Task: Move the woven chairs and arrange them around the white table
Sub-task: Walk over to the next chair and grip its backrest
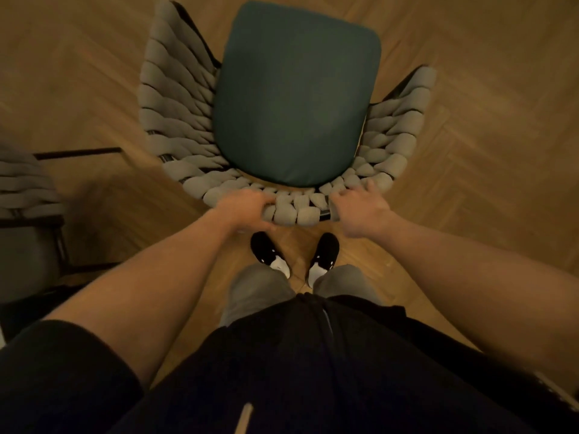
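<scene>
Both hands [247,208] [360,211] grip woven chair [297,98] backrest (seat pointing away).

The woven chair [175,120] has thick matt cloth straps, a smooth green cushion [294,95] and stands on wood floor [485,120].

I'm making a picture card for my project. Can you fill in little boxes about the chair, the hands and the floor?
chair: woven grey back and arms, standing on the floor
cushion: dark green, on the seat
left hand: grips the top of the chair back
right hand: grips the top of the chair back
second chair: at the left edge, partly out of view
floor: wood, herringbone pattern
white table: not in view
</scene>
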### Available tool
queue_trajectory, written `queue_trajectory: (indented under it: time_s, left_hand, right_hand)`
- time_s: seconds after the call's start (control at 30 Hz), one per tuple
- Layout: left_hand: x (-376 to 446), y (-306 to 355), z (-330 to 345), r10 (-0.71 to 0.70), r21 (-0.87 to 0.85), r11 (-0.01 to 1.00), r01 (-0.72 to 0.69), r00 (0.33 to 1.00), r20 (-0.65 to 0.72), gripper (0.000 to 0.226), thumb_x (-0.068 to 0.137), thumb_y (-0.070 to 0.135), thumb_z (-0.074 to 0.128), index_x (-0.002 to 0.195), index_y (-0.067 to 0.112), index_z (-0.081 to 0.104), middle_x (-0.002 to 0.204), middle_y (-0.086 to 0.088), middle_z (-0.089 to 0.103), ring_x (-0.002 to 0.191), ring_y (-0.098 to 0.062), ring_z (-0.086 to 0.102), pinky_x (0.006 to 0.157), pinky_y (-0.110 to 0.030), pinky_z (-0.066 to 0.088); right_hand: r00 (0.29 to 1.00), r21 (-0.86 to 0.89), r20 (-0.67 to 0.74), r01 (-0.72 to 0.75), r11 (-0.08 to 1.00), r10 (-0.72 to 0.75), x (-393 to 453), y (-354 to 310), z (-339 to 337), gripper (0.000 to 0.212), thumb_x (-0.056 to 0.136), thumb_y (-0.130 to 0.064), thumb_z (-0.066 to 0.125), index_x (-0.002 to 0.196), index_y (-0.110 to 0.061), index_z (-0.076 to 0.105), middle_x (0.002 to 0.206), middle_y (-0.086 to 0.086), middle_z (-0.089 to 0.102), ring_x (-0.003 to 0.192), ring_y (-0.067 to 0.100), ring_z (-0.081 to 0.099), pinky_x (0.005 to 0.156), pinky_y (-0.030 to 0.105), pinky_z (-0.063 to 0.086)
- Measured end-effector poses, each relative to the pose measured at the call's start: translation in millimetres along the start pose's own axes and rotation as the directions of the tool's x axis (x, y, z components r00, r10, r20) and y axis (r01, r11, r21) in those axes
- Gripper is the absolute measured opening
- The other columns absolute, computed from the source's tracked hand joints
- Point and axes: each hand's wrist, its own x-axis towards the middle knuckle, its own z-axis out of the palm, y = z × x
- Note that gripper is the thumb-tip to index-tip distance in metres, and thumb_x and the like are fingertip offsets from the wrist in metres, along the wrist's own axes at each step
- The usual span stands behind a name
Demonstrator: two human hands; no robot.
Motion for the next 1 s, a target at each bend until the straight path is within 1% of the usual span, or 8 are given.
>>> queue_trajectory:
  time_s: [0.17, 0.23, 0.33, 0.4, 0.5, 0.67, 0.87, 1.0]
  left_hand:
    - [-13.7, -81.3, -5.2, -0.062, 0.306, 0.950, 0.056, 0.998, 0.008, 0.061, 0.089, 0.044, 0.069, 0.144, 0.036, 0.045, 0.141, 0.004, 0.058, 0.132, -0.023, 0.052, 0.117, -0.053, 0.027]
    - [-11.8, -103.1, -6.5, -0.045, 0.380, 0.924, 0.042, 0.999, 0.000, 0.062, 0.089, 0.037, 0.070, 0.145, 0.036, 0.045, 0.140, 0.005, 0.058, 0.134, -0.022, 0.050, 0.122, -0.057, 0.019]
    - [-1.3, -128.3, -12.0, -0.034, 0.431, 0.902, 0.031, 0.999, -0.001, 0.057, 0.090, 0.035, 0.069, 0.142, 0.041, 0.047, 0.136, 0.007, 0.061, 0.135, -0.020, 0.049, 0.121, -0.061, 0.010]
    - [4.8, -137.5, -15.7, -0.024, 0.459, 0.889, 0.017, 1.000, 0.010, 0.059, 0.089, 0.039, 0.069, 0.142, 0.046, 0.045, 0.132, 0.008, 0.062, 0.131, -0.021, 0.049, 0.118, -0.059, 0.020]
    - [6.0, -142.8, -15.8, 0.004, 0.464, 0.886, -0.004, 1.000, 0.001, 0.056, 0.091, 0.039, 0.066, 0.142, 0.048, 0.044, 0.125, 0.007, 0.063, 0.120, -0.022, 0.054, 0.103, -0.047, 0.038]
    - [1.9, -138.1, -15.5, 0.025, 0.452, 0.892, -0.013, 0.999, -0.021, 0.051, 0.094, 0.038, 0.063, 0.142, 0.047, 0.047, 0.119, 0.006, 0.066, 0.114, -0.022, 0.057, 0.100, -0.043, 0.039]
    - [-8.9, -109.0, -0.6, -0.029, 0.389, 0.920, 0.039, 0.999, -0.032, 0.046, 0.097, 0.031, 0.057, 0.140, 0.044, 0.051, 0.122, 0.001, 0.066, 0.119, -0.025, 0.054, 0.102, -0.045, 0.037]
    - [-15.3, -80.9, 17.4, -0.101, 0.328, 0.938, 0.108, 0.994, -0.037, 0.039, 0.099, 0.029, 0.054, 0.136, 0.040, 0.055, 0.121, 0.000, 0.066, 0.116, -0.026, 0.055, 0.100, -0.044, 0.037]
  right_hand:
    - [0.998, 0.115, 0.040, 0.033, 0.993, -0.038, 15.6, -44.6, -0.5, 0.053, 0.087, -0.029, 0.061, 0.137, -0.026, 0.043, 0.131, 0.007, 0.060, 0.124, 0.034, 0.051, 0.106, 0.056, 0.032]
    - [0.999, 0.121, 0.048, 0.019, 0.992, -0.025, 22.3, -53.8, -0.4, 0.054, 0.087, -0.030, 0.062, 0.137, -0.029, 0.042, 0.128, 0.005, 0.062, 0.122, 0.033, 0.054, 0.104, 0.055, 0.033]
    - [0.998, 0.129, 0.068, -0.024, 0.991, 0.015, 34.8, -59.4, 2.5, 0.056, 0.086, -0.044, 0.066, 0.136, -0.034, 0.044, 0.124, 0.001, 0.065, 0.117, 0.031, 0.059, 0.102, 0.056, 0.033]
    - [0.996, 0.153, 0.082, -0.057, 0.987, 0.045, 40.7, -62.0, 2.8, 0.056, 0.083, -0.049, 0.067, 0.133, -0.036, 0.047, 0.121, -0.001, 0.066, 0.115, 0.030, 0.061, 0.100, 0.056, 0.033]
    - [0.989, 0.174, 0.123, -0.108, 0.979, 0.087, 41.0, -71.3, -3.6, 0.055, 0.083, -0.035, 0.063, 0.137, -0.037, 0.048, 0.119, 0.000, 0.066, 0.114, 0.031, 0.060, 0.106, 0.063, 0.027]
    - [0.984, 0.190, 0.150, -0.129, 0.973, 0.101, 36.4, -74.8, -11.8, 0.062, 0.086, -0.021, 0.058, 0.144, -0.039, 0.043, 0.115, -0.002, 0.065, 0.112, 0.030, 0.060, 0.110, 0.070, 0.019]
    - [0.984, 0.097, 0.157, -0.105, 0.990, 0.088, 31.4, -55.7, -0.4, 0.060, 0.089, -0.029, 0.058, 0.144, -0.045, 0.040, 0.115, -0.003, 0.066, 0.110, 0.029, 0.061, 0.110, 0.069, 0.022]
    - [0.985, 0.000, 0.168, -0.044, 0.999, 0.043, 24.6, -33.9, 2.5, 0.061, 0.089, -0.026, 0.054, 0.146, -0.044, 0.038, 0.113, -0.004, 0.065, 0.109, 0.028, 0.061, 0.110, 0.065, 0.023]
